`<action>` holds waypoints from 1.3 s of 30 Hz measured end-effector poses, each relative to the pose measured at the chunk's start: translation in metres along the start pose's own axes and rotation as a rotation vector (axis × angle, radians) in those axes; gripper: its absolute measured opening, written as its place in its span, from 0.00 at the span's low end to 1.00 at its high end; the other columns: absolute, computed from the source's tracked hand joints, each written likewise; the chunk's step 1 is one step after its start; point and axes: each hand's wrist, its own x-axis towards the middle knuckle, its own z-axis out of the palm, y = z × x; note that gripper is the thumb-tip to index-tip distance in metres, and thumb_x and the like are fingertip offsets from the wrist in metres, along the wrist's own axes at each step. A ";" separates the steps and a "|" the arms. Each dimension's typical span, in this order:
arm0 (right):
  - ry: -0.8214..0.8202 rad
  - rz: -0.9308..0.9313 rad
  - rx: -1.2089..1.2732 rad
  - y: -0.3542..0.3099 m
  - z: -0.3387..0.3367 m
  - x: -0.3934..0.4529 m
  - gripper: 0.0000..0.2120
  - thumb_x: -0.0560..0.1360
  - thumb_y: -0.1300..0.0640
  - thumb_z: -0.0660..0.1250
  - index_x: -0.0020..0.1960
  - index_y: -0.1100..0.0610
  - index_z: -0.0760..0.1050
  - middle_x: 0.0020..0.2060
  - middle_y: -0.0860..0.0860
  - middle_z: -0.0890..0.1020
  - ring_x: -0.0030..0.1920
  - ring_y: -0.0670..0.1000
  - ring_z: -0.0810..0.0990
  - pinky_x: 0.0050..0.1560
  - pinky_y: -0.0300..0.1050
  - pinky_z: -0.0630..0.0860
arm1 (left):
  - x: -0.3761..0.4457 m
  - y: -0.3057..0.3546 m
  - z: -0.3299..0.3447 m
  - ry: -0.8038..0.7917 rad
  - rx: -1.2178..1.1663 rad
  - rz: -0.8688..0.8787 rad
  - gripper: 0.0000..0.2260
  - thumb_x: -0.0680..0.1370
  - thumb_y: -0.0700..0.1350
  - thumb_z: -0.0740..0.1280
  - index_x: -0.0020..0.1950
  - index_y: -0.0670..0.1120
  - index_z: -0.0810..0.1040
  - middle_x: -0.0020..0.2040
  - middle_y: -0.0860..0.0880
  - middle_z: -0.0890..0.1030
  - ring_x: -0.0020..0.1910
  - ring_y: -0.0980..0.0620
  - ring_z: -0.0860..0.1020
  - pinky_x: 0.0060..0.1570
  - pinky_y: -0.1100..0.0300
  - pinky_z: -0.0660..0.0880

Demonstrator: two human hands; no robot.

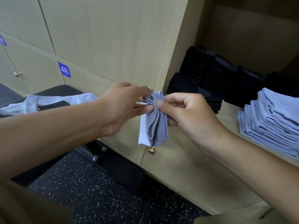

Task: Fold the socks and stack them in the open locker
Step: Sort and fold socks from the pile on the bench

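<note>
A folded grey-blue sock (pixel 155 125) hangs in the air in front of the locker wall, bunched at its upper end. My left hand (pixel 123 107) pinches that upper end from the left. From the right, my right hand (pixel 182 110) pinches it between thumb and fingers. The open locker's shelf (pixel 229 117) lies to the right, holding a stack of folded light-blue socks (pixel 271 125) and, behind it, rows of folded black socks (pixel 215 78).
A dark bench (pixel 61 92) at the left carries loose white socks (pixel 48 102) and a black sock (pixel 55 105). Closed locker doors, one marked 48 (pixel 64 70), fill the wall. A brass knob (pixel 151 150) sits below the sock. The floor is dark and speckled.
</note>
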 end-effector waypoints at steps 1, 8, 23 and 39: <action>-0.008 -0.001 -0.006 -0.001 0.001 0.000 0.07 0.78 0.52 0.72 0.51 0.54 0.85 0.42 0.50 0.88 0.46 0.47 0.87 0.54 0.48 0.83 | -0.001 0.001 0.001 -0.005 -0.012 0.002 0.06 0.81 0.41 0.69 0.53 0.38 0.77 0.39 0.44 0.79 0.35 0.50 0.83 0.39 0.65 0.80; 0.046 0.013 -0.061 0.002 -0.005 0.002 0.05 0.76 0.58 0.73 0.52 0.54 0.84 0.43 0.49 0.87 0.46 0.46 0.86 0.54 0.47 0.83 | -0.001 0.001 0.001 -0.057 -0.005 0.007 0.08 0.82 0.46 0.68 0.52 0.40 0.77 0.44 0.43 0.79 0.42 0.44 0.83 0.49 0.58 0.83; -0.007 0.177 0.538 0.002 -0.032 0.015 0.13 0.84 0.63 0.59 0.66 0.59 0.77 0.56 0.54 0.86 0.58 0.53 0.85 0.57 0.48 0.82 | 0.010 0.002 -0.020 -0.213 0.308 0.247 0.09 0.82 0.42 0.68 0.55 0.52 0.68 0.50 0.48 0.82 0.47 0.50 0.80 0.54 0.49 0.77; 0.259 0.048 0.213 0.002 -0.038 0.011 0.19 0.75 0.61 0.75 0.57 0.46 0.70 0.53 0.54 0.85 0.51 0.56 0.86 0.53 0.59 0.82 | 0.009 0.005 -0.014 -0.304 0.273 0.356 0.28 0.75 0.29 0.72 0.69 0.54 0.75 0.65 0.54 0.79 0.46 0.43 0.84 0.39 0.58 0.80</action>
